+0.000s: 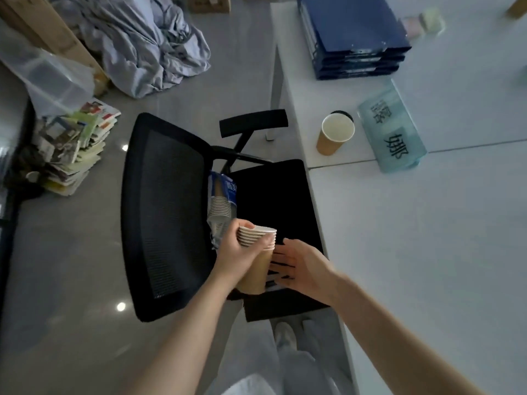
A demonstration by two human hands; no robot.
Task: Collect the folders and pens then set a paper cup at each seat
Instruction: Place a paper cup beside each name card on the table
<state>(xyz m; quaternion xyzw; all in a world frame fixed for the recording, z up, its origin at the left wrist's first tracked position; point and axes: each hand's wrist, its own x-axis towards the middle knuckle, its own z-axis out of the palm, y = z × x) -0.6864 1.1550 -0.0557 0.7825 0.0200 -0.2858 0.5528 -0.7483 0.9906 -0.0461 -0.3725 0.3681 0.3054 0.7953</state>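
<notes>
A: What takes up the most room?
B: The white tabletop point(427, 223) on the right, and beside it a black mesh office chair point(168, 212) turned so its seat faces the tabletop edge.
A: And on the tabletop?
B: A stack of dark blue folders point(353, 32) at the far end. Nearer, a translucent name plate point(392, 129) lies flat, and just beside it one brown paper cup point(335, 135) stands upright with its mouth open.
A: Anything on the chair?
B: A plastic sleeve of cups point(221, 201) lies at the back of the seat, against the backrest.
A: The hands?
B: The left hand point(241, 252) has its fingers curled round a nested stack of paper cups point(256, 252), held upright above the seat. The right hand point(299, 266) is spread, fingers straight, just beside the stack's brown wall; I cannot tell whether the fingertips touch it.
</notes>
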